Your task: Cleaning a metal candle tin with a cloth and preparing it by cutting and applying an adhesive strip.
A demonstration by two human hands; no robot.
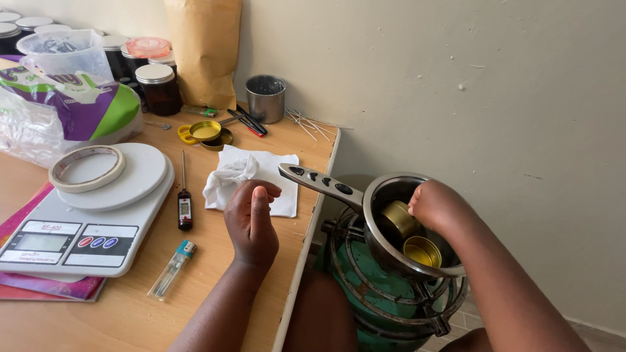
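My left hand (251, 218) rests on the wooden table (215, 287) with fingers curled into a loose fist, thumb up, holding nothing — just beside the crumpled white cloth (244, 179). To its right, a steel saucepan (391, 221) sits on the green gas burner (365, 287), handle pointing toward the table. My right hand (437, 205) reaches into it, touching a gold tin (398, 218) — I cannot tell whether the fingers grip it. A second gold tin (422, 251) lies just beside.
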